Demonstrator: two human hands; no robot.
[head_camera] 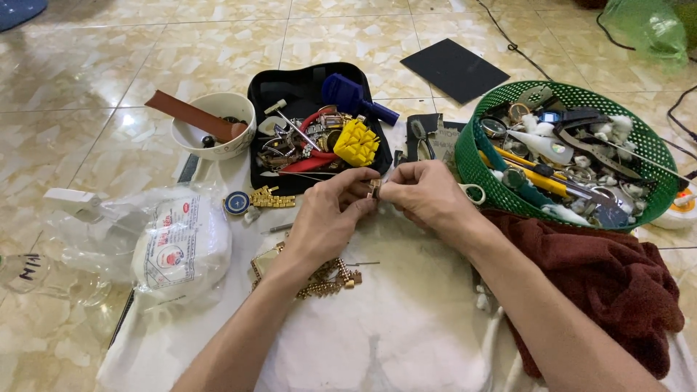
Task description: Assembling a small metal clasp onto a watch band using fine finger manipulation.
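Pinched between left hand and right hand: a small gold-coloured metal watch-band piece, at frame centre, fingertips of both closed tight on it. Best held steady and low over the white cloth, so nothing tiny rolls away. At 7 o'clock, loose gold metal bracelet links, ridged and shiny. At 2 o'clock, green perforated plastic basket; at 12, black zip tool case.

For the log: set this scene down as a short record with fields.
Left hand: pinches a small gold metal piece
Right hand: pinches the same piece from the other side
Under the hands: white cloth, gold watch band
Behind: black tool case, white bowl
Right side: green basket, dark red towel
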